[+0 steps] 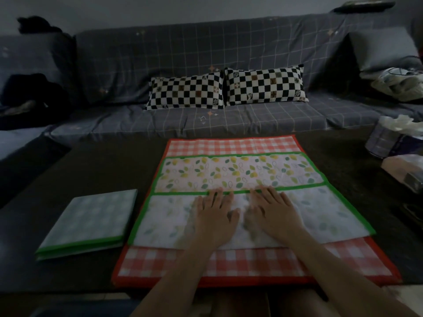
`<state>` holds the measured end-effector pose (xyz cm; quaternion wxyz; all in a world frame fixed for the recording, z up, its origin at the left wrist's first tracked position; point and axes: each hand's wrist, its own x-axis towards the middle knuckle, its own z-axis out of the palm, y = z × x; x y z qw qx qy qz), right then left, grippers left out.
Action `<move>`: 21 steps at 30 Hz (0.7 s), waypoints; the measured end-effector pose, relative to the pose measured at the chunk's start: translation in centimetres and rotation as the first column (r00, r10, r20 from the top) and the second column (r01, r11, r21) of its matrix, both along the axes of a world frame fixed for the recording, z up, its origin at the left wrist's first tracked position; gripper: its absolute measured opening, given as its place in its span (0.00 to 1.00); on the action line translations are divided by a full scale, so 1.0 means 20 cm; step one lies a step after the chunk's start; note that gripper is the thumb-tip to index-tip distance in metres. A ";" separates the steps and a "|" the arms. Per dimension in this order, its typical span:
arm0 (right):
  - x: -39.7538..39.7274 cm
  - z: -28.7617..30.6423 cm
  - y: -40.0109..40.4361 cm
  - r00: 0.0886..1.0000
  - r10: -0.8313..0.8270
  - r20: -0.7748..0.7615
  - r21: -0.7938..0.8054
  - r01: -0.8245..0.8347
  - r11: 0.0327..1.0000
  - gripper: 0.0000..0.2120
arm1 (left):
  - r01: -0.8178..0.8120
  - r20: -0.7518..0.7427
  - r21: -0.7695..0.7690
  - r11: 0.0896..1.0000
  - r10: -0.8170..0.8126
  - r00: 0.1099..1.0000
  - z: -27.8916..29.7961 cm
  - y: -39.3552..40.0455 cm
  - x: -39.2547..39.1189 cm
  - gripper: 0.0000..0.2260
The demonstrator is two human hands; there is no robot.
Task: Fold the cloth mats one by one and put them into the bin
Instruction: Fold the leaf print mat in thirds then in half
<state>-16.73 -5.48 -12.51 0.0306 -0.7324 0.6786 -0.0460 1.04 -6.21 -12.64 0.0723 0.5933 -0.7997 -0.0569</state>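
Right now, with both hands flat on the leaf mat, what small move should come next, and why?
Probably slide both hands outward along the fold to crease it. The left hand and right hand lie flat, side by side, on the green-edged leaf mat, whose near half is already folded over, atop the red checked mat.

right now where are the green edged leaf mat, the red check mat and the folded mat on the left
green-edged leaf mat [240,171], head view, printed far half
red check mat [229,145], head view, far checked strip
folded mat [91,220], head view, top face
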 end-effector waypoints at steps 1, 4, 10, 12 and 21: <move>0.00 0.00 0.00 1.000 0.003 -0.007 0.004 -0.003 1.000 0.28 | -0.004 0.003 -0.005 1.000 0.004 1.000 -0.01 -0.01 0.04 0.36; 0.00 -0.01 0.00 1.000 0.009 -0.021 -0.006 -0.009 1.000 0.36 | -0.071 0.071 -0.018 0.997 0.072 0.995 -0.02 -0.05 0.22 0.28; 0.01 0.00 0.00 1.000 -0.010 -0.027 0.002 0.010 1.000 0.25 | -0.133 0.075 0.009 0.991 0.132 0.988 0.00 -0.05 0.53 0.37; 0.01 0.00 0.00 1.000 -0.006 -0.029 -0.004 0.006 1.000 0.26 | -0.130 0.081 0.014 0.991 0.129 0.988 0.01 -0.05 0.53 0.31; 0.02 0.05 0.01 1.000 -0.008 0.009 0.073 0.008 0.997 0.26 | -0.129 0.001 0.079 0.989 0.129 0.992 0.07 -0.04 0.49 0.26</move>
